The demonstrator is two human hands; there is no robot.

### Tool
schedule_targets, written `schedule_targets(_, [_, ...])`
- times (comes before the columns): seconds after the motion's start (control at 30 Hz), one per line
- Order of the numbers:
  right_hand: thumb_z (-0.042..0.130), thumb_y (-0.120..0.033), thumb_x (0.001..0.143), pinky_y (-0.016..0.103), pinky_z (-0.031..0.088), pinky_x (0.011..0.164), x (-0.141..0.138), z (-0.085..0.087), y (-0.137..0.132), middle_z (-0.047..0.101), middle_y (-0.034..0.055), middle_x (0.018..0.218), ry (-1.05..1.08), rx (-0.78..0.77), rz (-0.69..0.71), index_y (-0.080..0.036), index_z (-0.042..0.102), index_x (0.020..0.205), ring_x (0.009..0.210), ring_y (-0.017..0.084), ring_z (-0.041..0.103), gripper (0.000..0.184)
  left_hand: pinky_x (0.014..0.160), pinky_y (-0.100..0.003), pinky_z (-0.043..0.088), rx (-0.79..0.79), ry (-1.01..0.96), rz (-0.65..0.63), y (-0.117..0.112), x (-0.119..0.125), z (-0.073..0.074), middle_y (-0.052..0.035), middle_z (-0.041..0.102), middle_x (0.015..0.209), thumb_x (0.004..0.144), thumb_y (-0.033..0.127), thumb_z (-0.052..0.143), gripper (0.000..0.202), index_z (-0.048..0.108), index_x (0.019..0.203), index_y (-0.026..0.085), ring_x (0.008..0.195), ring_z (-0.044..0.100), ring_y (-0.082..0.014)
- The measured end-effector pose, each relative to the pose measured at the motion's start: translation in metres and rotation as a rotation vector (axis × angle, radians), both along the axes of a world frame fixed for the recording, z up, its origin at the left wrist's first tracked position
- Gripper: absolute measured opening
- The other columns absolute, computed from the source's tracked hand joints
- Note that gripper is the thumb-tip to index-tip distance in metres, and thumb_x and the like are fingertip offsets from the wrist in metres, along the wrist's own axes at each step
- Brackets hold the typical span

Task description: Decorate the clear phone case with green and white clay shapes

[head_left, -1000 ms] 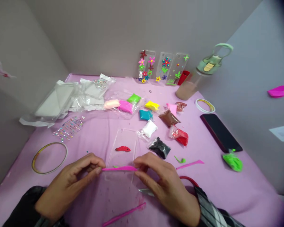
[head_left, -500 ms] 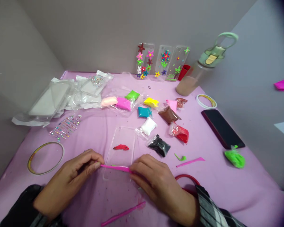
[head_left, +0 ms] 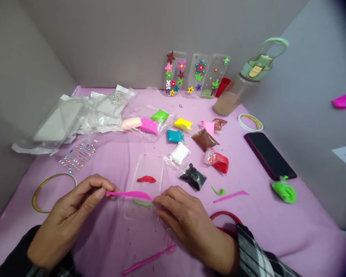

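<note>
My left hand (head_left: 72, 217) pinches the thin end of a pink plastic clay knife (head_left: 132, 194). The knife lies level over a clear phone case (head_left: 148, 165). My right hand (head_left: 190, 219) has its fingers curled together at the blade's tip, over the case's lower right edge; whether they grip the tip or the case is hidden. On the case are a red clay piece with a dark dot (head_left: 146, 179) and, just below the blade, a thin green clay strip (head_left: 144, 203). Another pink clay tool (head_left: 148, 260) rests between my forearms.
Clay packets, including a black one (head_left: 193, 177) and a white one (head_left: 179, 153), lie beyond the case. A phone (head_left: 269, 156), green clay (head_left: 284, 192) and a bottle (head_left: 236, 88) are right. Decorated cases (head_left: 175, 73) lean at the back. Gem stickers (head_left: 79, 154) and tape (head_left: 34, 196) are left.
My left hand has moved left and slightly up with the clay knife. More of the green strip shows below the blade. My right hand has barely shifted.
</note>
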State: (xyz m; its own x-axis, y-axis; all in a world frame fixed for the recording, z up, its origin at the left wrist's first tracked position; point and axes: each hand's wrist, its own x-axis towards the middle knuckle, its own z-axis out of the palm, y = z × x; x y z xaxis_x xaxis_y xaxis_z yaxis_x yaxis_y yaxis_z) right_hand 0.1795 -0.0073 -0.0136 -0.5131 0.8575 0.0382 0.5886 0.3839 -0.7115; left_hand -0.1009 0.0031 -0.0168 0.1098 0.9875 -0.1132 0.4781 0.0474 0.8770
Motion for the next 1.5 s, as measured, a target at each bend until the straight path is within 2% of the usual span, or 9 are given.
schedule_targets(0.13, [0.054,-0.02,0.103,0.033,0.046,0.07,-0.004,-0.006,-0.001,0.062,0.0041,0.093,-0.097,0.083,0.018,-0.019,0.066,0.102,0.084,0.02,0.057,0.012,0.093,-0.027,0.055,-0.018,-0.031,-0.009,-0.006,0.018,0.0,0.001,0.076,0.108,0.1,0.044,0.051,0.02,0.063,0.108,0.031,0.108,0.069,-0.0211])
schedule_targets(0.3, [0.054,-0.02,0.103,0.032,0.041,0.065,-0.01,-0.014,0.001,0.059,0.0028,0.086,-0.149,0.241,0.029,-0.019,0.064,0.092,0.078,0.019,0.054,0.015,0.094,-0.032,0.051,0.037,0.017,-0.057,-0.013,0.041,0.003,-0.0019,0.074,0.109,0.102,0.039,0.045,0.023,0.063,0.11,0.027,0.109,0.068,-0.0226])
schedule_targets(0.5, [0.053,-0.019,0.104,0.029,0.032,0.058,-0.015,-0.017,0.001,0.052,0.0004,0.079,-0.149,0.356,-0.024,-0.019,0.055,0.08,0.069,0.015,0.046,0.024,0.093,-0.032,0.049,0.023,0.012,-0.066,-0.014,0.044,0.002,-0.0037,0.071,0.109,0.103,0.041,0.044,0.025,0.063,0.109,0.026,0.108,0.065,-0.0231])
schedule_targets(0.6, [0.052,-0.018,0.103,0.028,0.029,0.056,-0.015,-0.016,0.002,0.05,-0.0001,0.077,-0.153,0.356,-0.033,-0.019,0.054,0.078,0.067,0.015,0.044,0.025,0.09,-0.029,0.049,0.047,0.023,-0.047,-0.016,0.044,0.001,-0.0028,0.07,0.108,0.103,0.04,0.045,0.022,0.062,0.109,0.026,0.105,0.065,-0.0219])
schedule_targets(0.8, [0.055,-0.017,0.101,0.031,0.033,0.06,-0.013,-0.018,0.002,0.053,0.0012,0.081,-0.156,0.307,0.002,-0.02,0.058,0.081,0.073,0.017,0.048,0.021,0.084,-0.026,0.05,0.073,0.082,-0.032,-0.018,0.039,0.0,-0.0005,0.071,0.102,0.101,0.04,0.048,0.02,0.061,0.109,0.028,0.1,0.067,-0.0208])
schedule_targets(1.0, [0.057,-0.02,0.101,0.032,0.04,0.065,-0.014,-0.015,0.0,0.059,0.002,0.083,-0.137,0.271,0.004,-0.019,0.063,0.088,0.077,0.019,0.053,0.014,0.086,-0.023,0.05,0.143,0.145,-0.124,-0.014,0.024,-0.007,0.0015,0.07,0.106,0.101,0.035,0.05,0.016,0.059,0.113,0.03,0.102,0.067,-0.0184])
schedule_targets(1.2, [0.061,-0.02,0.1,0.032,0.04,0.065,-0.014,-0.014,0.002,0.06,0.0023,0.084,-0.133,0.248,0.005,-0.018,0.064,0.093,0.078,0.02,0.054,0.008,0.082,-0.024,0.048,0.039,0.045,0.012,-0.014,0.032,0.003,0.0024,0.068,0.094,0.099,0.046,0.051,0.021,0.063,0.102,0.029,0.093,0.064,-0.0197])
schedule_targets(1.33, [0.055,-0.016,0.102,0.032,0.038,0.064,-0.013,-0.016,0.0,0.057,0.0015,0.083,-0.157,0.237,0.014,-0.019,0.063,0.089,0.077,0.019,0.052,0.015,0.079,-0.023,0.046,0.021,0.027,0.025,-0.014,0.033,0.007,0.0026,0.066,0.088,0.097,0.045,0.053,0.02,0.065,0.097,0.029,0.088,0.061,-0.02])
schedule_targets(1.5, [0.056,-0.015,0.102,0.032,0.037,0.064,-0.012,-0.017,-0.002,0.057,0.0012,0.084,-0.171,0.224,0.027,-0.02,0.062,0.09,0.077,0.019,0.051,0.015,0.078,-0.021,0.047,0.05,0.035,-0.015,-0.012,0.028,0.004,0.0037,0.067,0.087,0.096,0.041,0.055,0.016,0.065,0.095,0.03,0.086,0.063,-0.0184])
